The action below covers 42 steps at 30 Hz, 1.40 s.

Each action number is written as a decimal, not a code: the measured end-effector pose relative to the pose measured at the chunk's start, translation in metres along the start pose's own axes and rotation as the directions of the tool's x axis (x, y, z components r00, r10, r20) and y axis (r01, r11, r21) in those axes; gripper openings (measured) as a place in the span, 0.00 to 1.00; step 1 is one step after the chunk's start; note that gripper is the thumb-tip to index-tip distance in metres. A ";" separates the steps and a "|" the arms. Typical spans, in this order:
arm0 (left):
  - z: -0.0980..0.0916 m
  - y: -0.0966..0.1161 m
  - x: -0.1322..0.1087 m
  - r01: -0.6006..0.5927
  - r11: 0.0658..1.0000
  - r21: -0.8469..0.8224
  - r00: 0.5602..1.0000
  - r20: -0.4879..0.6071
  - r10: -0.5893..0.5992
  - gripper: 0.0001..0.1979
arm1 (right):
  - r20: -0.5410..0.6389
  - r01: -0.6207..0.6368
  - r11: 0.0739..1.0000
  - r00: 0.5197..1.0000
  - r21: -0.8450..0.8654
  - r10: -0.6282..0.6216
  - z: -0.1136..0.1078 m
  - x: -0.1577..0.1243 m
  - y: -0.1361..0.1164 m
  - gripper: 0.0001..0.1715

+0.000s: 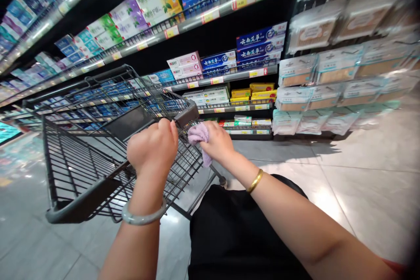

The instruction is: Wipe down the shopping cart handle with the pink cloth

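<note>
A dark grey wire shopping cart (82, 203) stands in front of me, angled to the left. My left hand (152, 146), with a pale bangle at the wrist, is closed in a fist around the middle of the cart's handle. A crumpled light purple cloth (199, 134) is gripped in my right hand (218, 140), just beside the handle's right end. Whether the cloth touches the cart there I cannot tell. Part of the cloth hangs below my fingers. The wire basket shows no goods inside.
Shelves of boxed toothpaste (260, 43) run along the far side, with price tags on their edges. Hanging packs (337, 68) fill the display at the right. Pale tiled floor (328, 188) lies around the cart, and a cart wheel (223, 181) is near my legs.
</note>
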<state>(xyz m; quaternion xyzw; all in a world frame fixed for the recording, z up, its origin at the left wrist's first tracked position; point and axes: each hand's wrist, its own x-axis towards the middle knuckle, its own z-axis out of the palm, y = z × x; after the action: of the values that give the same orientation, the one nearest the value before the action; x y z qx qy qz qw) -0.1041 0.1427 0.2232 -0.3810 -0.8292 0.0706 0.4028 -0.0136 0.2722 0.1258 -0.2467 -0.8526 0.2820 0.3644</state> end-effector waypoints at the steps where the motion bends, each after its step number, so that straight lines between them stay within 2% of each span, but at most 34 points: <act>1: 0.000 0.000 0.000 0.008 1.000 0.000 1.000 0.002 -0.008 0.29 | 0.019 0.049 0.999 0.999 0.002 -0.049 0.001 -0.002 -0.002 0.26; 4: 0.000 0.001 0.000 0.033 0.999 0.000 0.999 0.007 -0.033 0.29 | 0.063 0.139 0.990 0.988 0.010 -0.139 0.000 -0.005 -0.005 0.28; 8: 0.000 0.001 0.000 0.028 1.000 -0.003 1.000 0.011 -0.028 0.30 | 0.003 -0.024 0.998 1.000 -0.054 0.024 -0.007 0.002 0.004 0.25; 10: 0.000 0.001 0.001 0.022 1.000 -0.009 1.000 0.012 -0.022 0.30 | -0.007 -0.054 0.995 0.999 -0.079 0.053 -0.008 0.003 0.006 0.25; 15: 0.000 0.001 0.001 0.033 0.999 -0.021 0.999 0.002 -0.033 0.30 | 0.079 0.088 0.995 0.993 -0.045 -0.084 -0.003 -0.003 0.001 0.28; 21: 0.000 0.001 0.001 0.019 1.000 -0.011 1.000 -0.019 -0.019 0.29 | -0.014 -0.121 0.989 0.993 -0.088 0.120 -0.015 0.008 0.014 0.26; 23: 0.000 0.001 0.001 0.022 1.000 -0.014 1.000 -0.007 -0.022 0.29 | 0.012 -0.067 0.993 0.998 -0.093 0.069 -0.014 0.005 0.010 0.26; 27: 0.000 0.001 0.001 0.043 0.999 -0.032 0.999 0.011 -0.043 0.30 | 0.134 0.134 0.990 0.983 -0.049 -0.126 -0.007 -0.006 -0.004 0.24; 29: 0.000 0.002 0.002 0.041 0.998 -0.038 0.999 0.013 -0.041 0.31 | 0.134 0.106 0.993 0.986 -0.045 -0.099 -0.006 -0.005 -0.003 0.24; 33: 0.000 0.002 0.002 0.044 0.999 -0.033 0.998 0.035 -0.042 0.31 | 0.061 -0.053 0.995 0.996 -0.079 0.058 -0.008 0.001 0.007 0.25; 35: 0.000 0.002 0.002 0.041 0.998 -0.037 0.999 0.032 -0.040 0.31 | 0.054 -0.030 0.996 0.998 -0.090 0.035 -0.006 -0.001 0.005 0.25; 39: -0.001 0.001 0.002 0.033 0.998 -0.046 0.999 0.028 -0.032 0.31 | 0.116 0.149 0.985 0.984 -0.085 -0.138 0.000 -0.011 -0.005 0.26; 42: -0.001 0.002 0.002 0.045 0.998 -0.040 0.998 0.034 -0.043 0.31 | 0.109 0.126 0.985 0.988 -0.115 -0.114 -0.005 -0.006 0.003 0.26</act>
<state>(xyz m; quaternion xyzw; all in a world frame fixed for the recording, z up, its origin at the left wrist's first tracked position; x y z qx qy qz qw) -0.1028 0.1454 0.2245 -0.3695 -0.8452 0.0512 0.3828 -0.0056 0.2721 0.1237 -0.2017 -0.8989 0.2192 0.3212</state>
